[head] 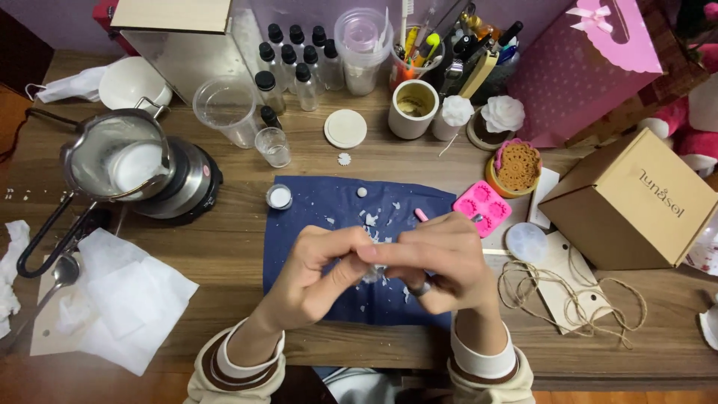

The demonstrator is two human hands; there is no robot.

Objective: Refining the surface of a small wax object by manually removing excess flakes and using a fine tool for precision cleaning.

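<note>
Hands meet over the middle of a dark blue mat [329,224], working on something small and white pinched between them. The left hand [318,273] curls in from the left with thumb and forefinger closed on the white piece [372,258]; the right hand [441,258] is curled tight against it from the other side, fingers bent inward, a ring on one finger. How much of the piece each hand grips cannot be told, since the fingers hide most of it.

White flakes [372,219] lie scattered on the mat just beyond and beneath the hands, so the step in hand looks like trimming or picking loose bits off a small wax shape. A judgement only: the next move calls for a light, steady pinch, since a thin wax piece could crack under pressure.

Just beyond the right hand lies a pink mould [482,207] with flower-shaped hollows, and a pink stick [421,215] pokes out near the fingertips. Far to the left of the left hand, a metal pot [116,157] holding white melted stuff sits on a small black heater [191,183]. A cardboard box [632,202] stands well to the right on the surface [224,247].
</note>
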